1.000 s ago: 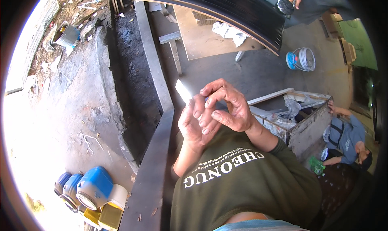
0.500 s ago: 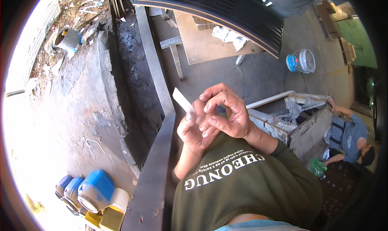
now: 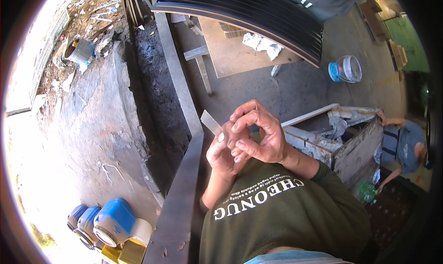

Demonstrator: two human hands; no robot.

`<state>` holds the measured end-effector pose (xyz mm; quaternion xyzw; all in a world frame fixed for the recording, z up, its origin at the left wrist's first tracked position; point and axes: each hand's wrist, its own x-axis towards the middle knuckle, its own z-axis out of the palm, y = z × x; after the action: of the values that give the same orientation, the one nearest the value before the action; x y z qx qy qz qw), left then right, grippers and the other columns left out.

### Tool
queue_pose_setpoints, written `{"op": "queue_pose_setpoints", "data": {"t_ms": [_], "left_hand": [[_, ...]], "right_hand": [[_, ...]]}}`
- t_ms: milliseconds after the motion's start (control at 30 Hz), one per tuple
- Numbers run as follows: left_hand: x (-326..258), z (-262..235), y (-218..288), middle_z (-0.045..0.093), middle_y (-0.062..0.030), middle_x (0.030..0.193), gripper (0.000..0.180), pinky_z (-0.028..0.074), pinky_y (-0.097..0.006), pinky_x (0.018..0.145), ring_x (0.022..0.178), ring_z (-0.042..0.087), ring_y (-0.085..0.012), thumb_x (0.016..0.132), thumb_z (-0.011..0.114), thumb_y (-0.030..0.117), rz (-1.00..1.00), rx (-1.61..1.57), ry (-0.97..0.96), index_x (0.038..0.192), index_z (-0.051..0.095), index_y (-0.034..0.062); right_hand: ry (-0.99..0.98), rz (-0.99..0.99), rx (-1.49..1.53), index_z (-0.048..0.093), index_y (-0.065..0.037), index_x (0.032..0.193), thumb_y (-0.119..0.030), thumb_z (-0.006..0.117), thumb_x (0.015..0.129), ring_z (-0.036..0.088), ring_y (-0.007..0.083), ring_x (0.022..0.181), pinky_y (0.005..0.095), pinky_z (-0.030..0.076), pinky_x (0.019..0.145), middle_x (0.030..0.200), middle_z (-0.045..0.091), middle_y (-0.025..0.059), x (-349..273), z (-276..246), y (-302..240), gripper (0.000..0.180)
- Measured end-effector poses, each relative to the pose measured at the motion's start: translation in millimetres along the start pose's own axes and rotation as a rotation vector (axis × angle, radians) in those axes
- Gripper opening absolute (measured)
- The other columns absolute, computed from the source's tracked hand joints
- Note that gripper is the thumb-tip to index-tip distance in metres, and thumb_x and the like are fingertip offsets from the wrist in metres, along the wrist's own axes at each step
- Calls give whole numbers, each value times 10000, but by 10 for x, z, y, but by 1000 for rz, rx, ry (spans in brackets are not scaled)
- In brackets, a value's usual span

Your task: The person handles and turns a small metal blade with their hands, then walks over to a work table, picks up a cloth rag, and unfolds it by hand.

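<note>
A thin, pale flat strip (image 3: pixel 211 122), perhaps paper, juts up to the left from my left hand (image 3: pixel 223 154). Thumb and fingers of that hand are closed on its lower end. Close against it is my right hand (image 3: pixel 264 135), its fingers curled and the thumb and fingertips drawn in beside the left fingers. Whether a small thing lies between the right fingertips cannot be made out. Both hands are raised in front of my dark green shirt (image 3: pixel 277 208), above the floor and apart from any work surface.
A grey metal beam (image 3: pixel 177 199) runs along my left. Ahead is a black ribbed panel (image 3: pixel 249 15) above a brown board (image 3: pixel 221 56). To the right are a bucket (image 3: pixel 351 69), a box-like frame (image 3: pixel 353 158) and a person (image 3: pixel 406 144) touching it. Blue drums (image 3: pixel 115 218) stand lower left.
The strip now looks greyer and slightly turned. Both hands sit a little lower and further right in the picture, still close together. The person at right has shifted slightly.
</note>
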<state>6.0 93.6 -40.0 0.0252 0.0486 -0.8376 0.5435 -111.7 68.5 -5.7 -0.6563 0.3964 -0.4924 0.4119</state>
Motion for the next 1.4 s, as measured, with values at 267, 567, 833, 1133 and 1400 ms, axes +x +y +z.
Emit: {"op": "queue_pose_setpoints", "data": {"t_ms": [267, 567, 833, 1133, 1400], "left_hand": [[-23, 57, -14, 404, -29, 595, 270, 321, -195, 407, 442, 348, -83, 763, 550, 279, 20, 178, 16, 707, 440, 40], [1, 5, -33, 398, -26, 595, 216, 295, -199, 402, 458, 346, -86, 655, 598, 182, -9, 119, -87, 687, 428, 52], [-8, 12, -16, 369, 6, 549, 270, 298, -201, 432, 449, 327, -77, 659, 581, 202, -64, 213, -206, 584, 336, 117], [-79, 138, 35, 368, 17, 520, 272, 318, -246, 449, 435, 380, -101, 746, 587, 184, -1, 211, -268, 628, 346, 143], [-91, 91, -50, 369, 10, 542, 265, 326, -248, 431, 423, 371, -101, 788, 578, 200, -83, 316, -394, 682, 342, 141]], "right_hand": [[0, -4, -22, 542, -65, 791, -6, 601, 625, 558, 235, 874, 336, 461, 726, 798, 584, 71, -4, -27, -97, 186], [10, -15, 9, 547, -68, 743, -4, 573, 631, 555, 227, 849, 328, 461, 707, 770, 569, 61, -9, -34, -70, 132], [-3, 273, 1004, 433, -91, 757, -168, 548, 746, 460, 141, 884, 284, 364, 823, 917, 467, 71, -152, 30, 114, 139], [82, 263, 1414, 382, -137, 690, -271, 519, 783, 436, 147, 719, 262, 369, 687, 713, 427, 9, -45, -160, 40, 213], [191, 370, 1108, 415, -92, 674, -192, 532, 856, 452, 97, 666, 223, 391, 650, 697, 436, 4, -685, -372, 128, 238]]}}
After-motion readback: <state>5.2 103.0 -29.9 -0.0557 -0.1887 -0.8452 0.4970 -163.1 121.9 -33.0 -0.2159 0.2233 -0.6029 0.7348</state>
